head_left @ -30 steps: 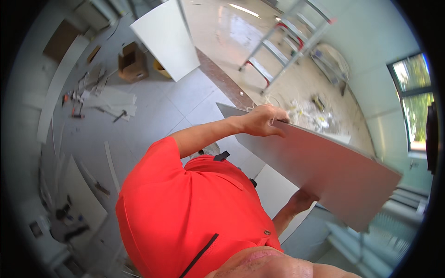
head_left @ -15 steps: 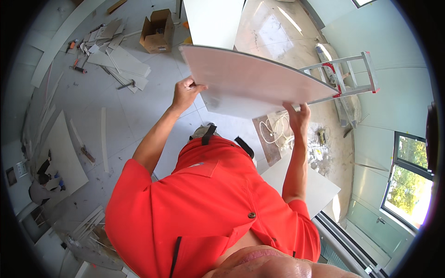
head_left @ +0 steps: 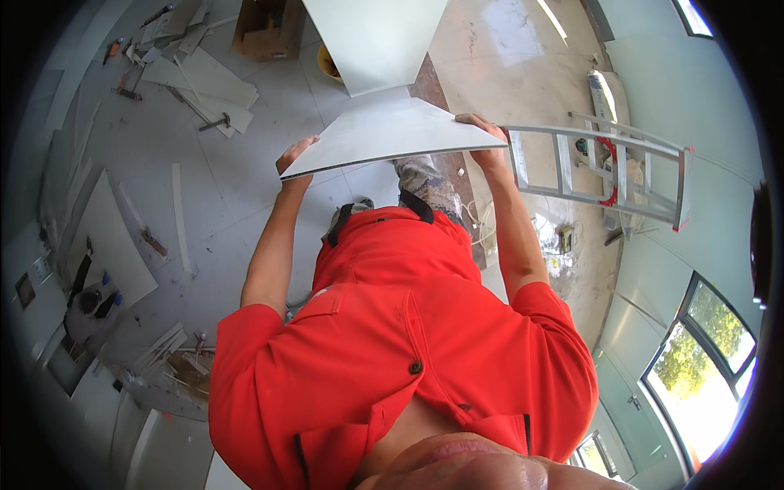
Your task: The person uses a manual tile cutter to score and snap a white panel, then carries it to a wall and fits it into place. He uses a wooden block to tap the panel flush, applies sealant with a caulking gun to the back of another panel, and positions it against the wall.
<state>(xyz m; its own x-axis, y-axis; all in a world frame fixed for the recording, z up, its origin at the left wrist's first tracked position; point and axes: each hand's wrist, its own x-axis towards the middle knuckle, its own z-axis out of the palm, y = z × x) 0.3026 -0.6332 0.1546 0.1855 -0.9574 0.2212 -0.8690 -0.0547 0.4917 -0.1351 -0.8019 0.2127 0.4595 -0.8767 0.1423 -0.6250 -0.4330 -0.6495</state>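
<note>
A flat white board (head_left: 384, 135) with a thin dark edge is held out in front of me between both hands, its near edge nearly level. My left hand (head_left: 296, 157) grips the board's left corner, fingers closed round the edge. At the right corner my right hand (head_left: 484, 140) is closed on the board, fingers over the top. A larger pale panel (head_left: 376, 49) lies just beyond the board's far edge; whether the two touch I cannot tell.
An aluminium stepladder (head_left: 604, 167) is on my right. Offcuts (head_left: 200, 82) and a hammer (head_left: 216, 122) litter the floor at left, near a cardboard box (head_left: 265, 33) and yellow bucket (head_left: 328, 61). Another person (head_left: 90, 306) works over a big sheet (head_left: 122, 245) at far left.
The board has tipped from steeply raised to flatter, its white face now showing upward. Both hands still hold it. My view has shifted, and more of the ladder shows.
</note>
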